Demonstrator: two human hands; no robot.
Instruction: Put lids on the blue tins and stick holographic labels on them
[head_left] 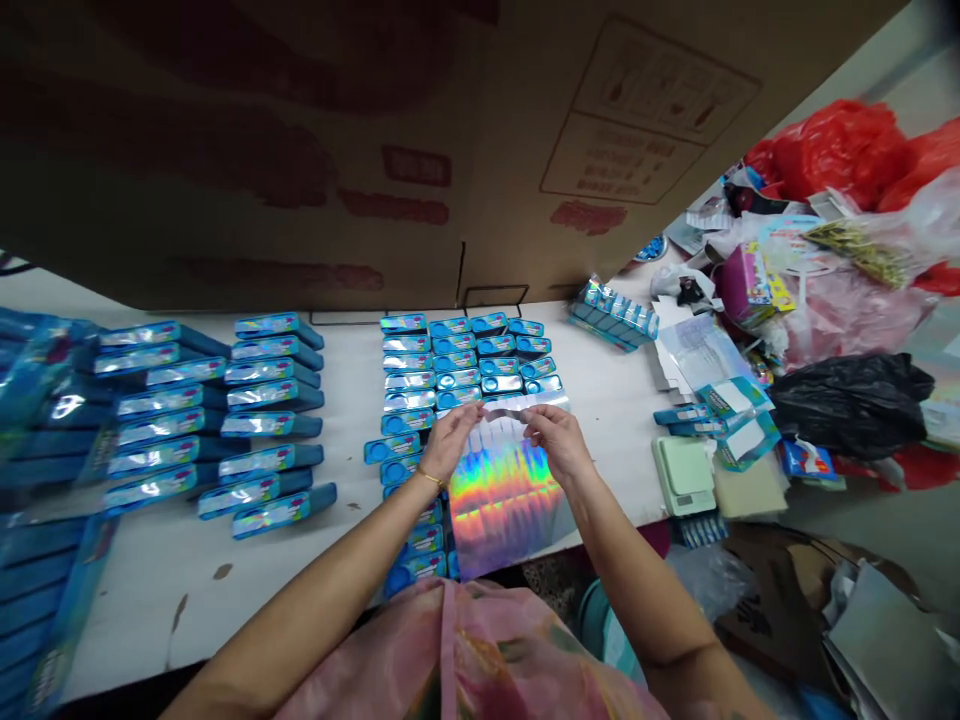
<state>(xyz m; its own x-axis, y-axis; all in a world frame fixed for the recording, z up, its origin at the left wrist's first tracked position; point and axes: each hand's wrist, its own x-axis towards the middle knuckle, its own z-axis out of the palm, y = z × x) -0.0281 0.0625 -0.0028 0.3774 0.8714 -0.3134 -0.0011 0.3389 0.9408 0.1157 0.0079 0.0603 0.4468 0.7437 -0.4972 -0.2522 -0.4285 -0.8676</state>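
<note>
The holographic sheet (517,510) reaches the near edge of the white table (619,460), with bare tabletop to its right, while blue boxes (456,361) crowd its left side and far end. Above it, the left hand (452,442) and right hand (559,437) have fingertips nearly closed, pinching opposite ends of a thin curved silvery strip (504,413). Beyond, a large cardboard carton (300,200) walls off the far side.

At centre, a silvery strip (504,413) and a smooth, foil-like holographic sheet (506,510) are gleaming. Across the top, a cardboard carton (300,150) is looking matt. At upper right, red plastic bags (844,150) are showing glossy wrinkles.
</note>
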